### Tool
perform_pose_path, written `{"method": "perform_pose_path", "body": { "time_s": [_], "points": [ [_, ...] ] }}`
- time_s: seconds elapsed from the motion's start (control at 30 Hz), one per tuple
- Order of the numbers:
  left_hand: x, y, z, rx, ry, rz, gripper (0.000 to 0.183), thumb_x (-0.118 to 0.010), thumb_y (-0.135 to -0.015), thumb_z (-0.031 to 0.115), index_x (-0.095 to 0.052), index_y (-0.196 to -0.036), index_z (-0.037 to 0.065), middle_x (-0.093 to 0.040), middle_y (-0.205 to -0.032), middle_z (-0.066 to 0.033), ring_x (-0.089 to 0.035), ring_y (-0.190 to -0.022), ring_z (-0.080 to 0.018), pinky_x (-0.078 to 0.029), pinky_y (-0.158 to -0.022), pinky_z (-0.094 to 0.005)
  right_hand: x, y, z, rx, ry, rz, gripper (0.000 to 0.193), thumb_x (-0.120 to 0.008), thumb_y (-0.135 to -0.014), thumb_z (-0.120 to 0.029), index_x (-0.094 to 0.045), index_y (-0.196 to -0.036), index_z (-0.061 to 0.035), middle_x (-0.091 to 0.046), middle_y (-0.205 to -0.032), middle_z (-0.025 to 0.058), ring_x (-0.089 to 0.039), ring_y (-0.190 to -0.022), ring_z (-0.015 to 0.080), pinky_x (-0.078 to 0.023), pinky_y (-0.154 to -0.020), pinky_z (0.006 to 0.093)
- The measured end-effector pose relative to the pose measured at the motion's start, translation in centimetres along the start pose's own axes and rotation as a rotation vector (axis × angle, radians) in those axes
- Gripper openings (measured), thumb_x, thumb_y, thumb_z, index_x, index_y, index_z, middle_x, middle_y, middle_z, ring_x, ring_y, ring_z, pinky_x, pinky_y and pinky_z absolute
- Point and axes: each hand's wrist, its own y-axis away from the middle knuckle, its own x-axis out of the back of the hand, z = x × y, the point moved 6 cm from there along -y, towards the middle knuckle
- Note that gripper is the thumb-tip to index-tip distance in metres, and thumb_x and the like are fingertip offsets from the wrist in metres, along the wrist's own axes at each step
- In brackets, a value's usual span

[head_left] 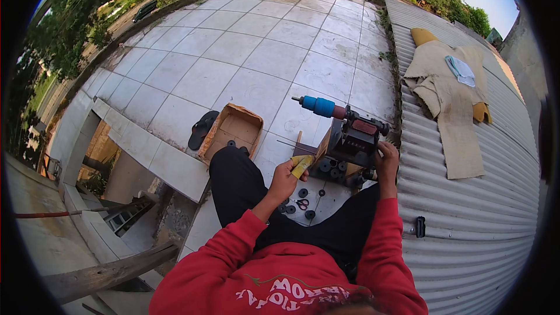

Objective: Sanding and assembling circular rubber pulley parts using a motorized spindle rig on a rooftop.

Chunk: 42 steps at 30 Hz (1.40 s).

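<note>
My left hand point(284, 179) is closed around a yellow piece point(301, 166), which looks like a wrapped handle; its far end meets a brown board-like piece point(324, 147). To the right, my right hand point(387, 160) has its fingers curled against the near right side of a black power tool point(358, 138). That tool has a blue and dark red wrapped front end point(318, 106) pointing left, with a metal tip. Several black round discs point(333, 168) lie under and beside it. Between my legs are more discs and a pair of scissors point(302, 204).
An open cardboard box point(236, 128) with black discs stands left of my knee, beside dark sandals point(203, 130). Corrugated metal roofing point(461, 227) runs along the right, with sacking point(449, 87) and a light blue cloth on it. At left, the tiled floor's edge point(157, 154) drops away.
</note>
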Motion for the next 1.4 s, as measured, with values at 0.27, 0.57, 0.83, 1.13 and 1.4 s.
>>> {"method": "perform_pose_path", "body": {
  "time_s": [0.27,0.57,0.83,1.13,1.4],
  "points": [
    [-0.2,-0.1,-0.3,0.012,0.001,-0.007,0.025,-0.058,-0.107,0.007,-0.067,-0.127,-0.004,-0.069,-0.092,-0.0047,-0.065,-0.078,-0.0096,-0.055,-0.073,-0.0247,4.9,2.1,-5.0,0.029,-0.029,0.179,0.035,-0.074,-0.085,0.004,-0.076,-0.118,-0.0064,-0.074,-0.112,0.0083,-0.066,-0.112,0.0299,-0.048,-0.103,0.0420],
    [-0.4,0.0,-0.3,0.005,-0.004,-0.011,0.025,-0.058,-0.107,0.007,-0.067,-0.127,-0.005,-0.069,-0.091,-0.0044,-0.065,-0.077,-0.0093,-0.055,-0.072,-0.0243,6.0,-6.6,-4.2,0.096,0.040,0.193,0.032,-0.073,-0.087,0.001,-0.077,-0.117,-0.0073,-0.074,-0.116,0.0081,-0.066,-0.113,0.0298,-0.049,-0.101,0.0416],
    [-0.3,0.2,-0.5,0.009,-0.015,-0.002,0.024,-0.058,-0.107,0.008,-0.067,-0.126,-0.005,-0.069,-0.090,-0.0043,-0.065,-0.077,-0.0092,-0.055,-0.072,-0.0246,-0.6,-4.2,1.8,-0.059,-0.005,-0.054,0.022,-0.077,-0.083,-0.006,-0.076,-0.105,-0.0054,-0.075,-0.108,0.0128,-0.068,-0.107,0.0353,-0.051,-0.094,0.0452],
    [-0.4,0.3,-0.8,0.009,-0.004,-0.017,0.024,-0.058,-0.106,0.007,-0.068,-0.124,-0.005,-0.070,-0.090,-0.0055,-0.067,-0.078,-0.0102,-0.056,-0.072,-0.0250,3.2,3.0,-3.6,0.034,-0.035,0.146,0.034,-0.076,-0.084,0.001,-0.076,-0.118,-0.0077,-0.073,-0.110,0.0086,-0.066,-0.109,0.0300,-0.048,-0.099,0.0421],
    [-0.7,0.5,-1.0,0.023,-0.040,-0.028,0.024,-0.057,-0.106,0.006,-0.067,-0.125,-0.005,-0.070,-0.091,-0.0056,-0.067,-0.078,-0.0104,-0.057,-0.072,-0.0253,6.7,-2.9,-5.8,0.120,0.019,0.260,0.036,-0.075,-0.085,0.004,-0.077,-0.119,-0.0077,-0.074,-0.117,0.0077,-0.066,-0.117,0.0282,-0.047,-0.102,0.0408]
  ]
}}
